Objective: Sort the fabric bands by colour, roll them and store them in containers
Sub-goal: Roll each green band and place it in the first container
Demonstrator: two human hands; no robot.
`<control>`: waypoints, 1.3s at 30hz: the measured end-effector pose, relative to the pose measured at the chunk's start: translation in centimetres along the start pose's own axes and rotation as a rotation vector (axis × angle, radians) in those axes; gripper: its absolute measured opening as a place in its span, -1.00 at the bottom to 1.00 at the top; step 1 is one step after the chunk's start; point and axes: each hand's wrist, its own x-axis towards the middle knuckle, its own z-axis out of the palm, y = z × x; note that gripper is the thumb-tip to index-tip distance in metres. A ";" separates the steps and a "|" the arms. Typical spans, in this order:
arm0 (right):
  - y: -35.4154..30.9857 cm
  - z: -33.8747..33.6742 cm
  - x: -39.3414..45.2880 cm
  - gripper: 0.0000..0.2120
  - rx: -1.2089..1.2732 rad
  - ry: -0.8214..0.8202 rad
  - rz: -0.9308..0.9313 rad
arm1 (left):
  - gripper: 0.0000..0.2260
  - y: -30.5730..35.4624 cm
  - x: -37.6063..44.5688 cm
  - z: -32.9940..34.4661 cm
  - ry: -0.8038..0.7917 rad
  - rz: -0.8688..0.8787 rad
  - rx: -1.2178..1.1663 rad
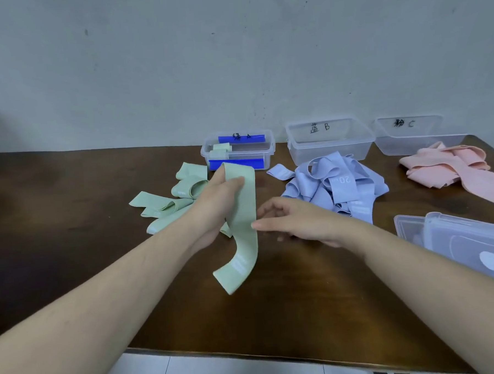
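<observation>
One hand holds a green band

The left hand (216, 200) grips the green band (243, 215); the right hand (293, 221), fingers loose, touches its edge.

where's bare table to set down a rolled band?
Free: the dark table left of the green pile, and the near edge under both forearms. Crowded: the back row of containers, the blue pile, pink pile and lids at right.

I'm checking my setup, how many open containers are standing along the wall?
3, in a row at the back of the table: the blue-clipped container on the left, container B in the middle, container C on the right, partly behind the pink bands.
</observation>
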 end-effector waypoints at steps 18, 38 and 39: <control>1.7 1.8 7.8 -0.83 -0.211 0.181 0.213 | -0.77 -4.0 11.1 -1.5 0.045 -0.147 0.116; 4.1 3.8 4.8 -0.86 -0.298 0.336 0.037 | -0.83 -8.0 4.3 -4.3 -0.254 0.393 0.662; 4.4 4.1 4.3 -0.90 -0.321 0.337 0.002 | -0.83 -8.5 3.6 -4.5 -0.279 0.402 0.660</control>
